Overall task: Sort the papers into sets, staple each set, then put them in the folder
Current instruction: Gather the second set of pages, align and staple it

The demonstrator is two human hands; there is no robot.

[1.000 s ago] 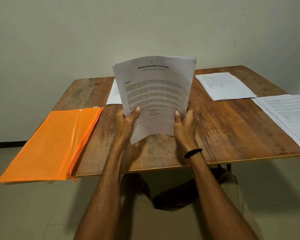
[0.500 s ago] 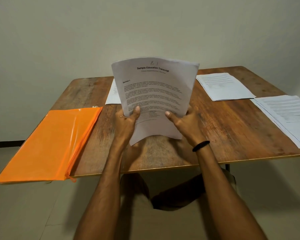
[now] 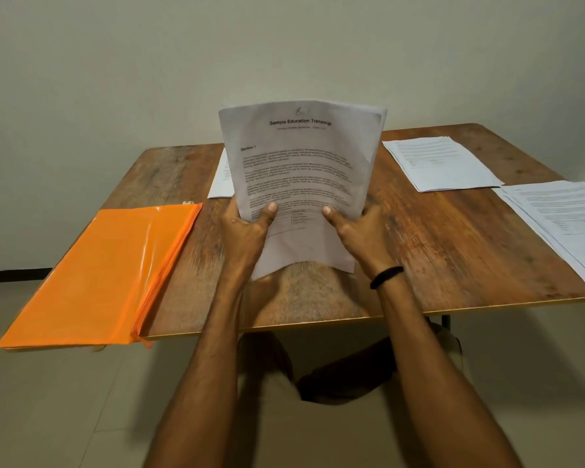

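Note:
A sheaf of white printed papers, headed "Sample Education Transcript", stands upright on its lower edge at the middle of the wooden table. My left hand grips its lower left side, thumb on the front page. At the lower right, my right hand holds it the same way, thumb pressed on the front and fingers behind. An orange plastic folder lies flat at the table's left edge, overhanging it. No stapler is visible.
One stack of papers lies flat at the back right, another at the right edge. A further sheet lies behind the held sheaf. A plain wall stands behind the table; my knees sit under its front edge.
My right hand has shifted its hold, the thumb sliding inward across the front page. The sheaf stays upright and bows a little more at its lower edge.

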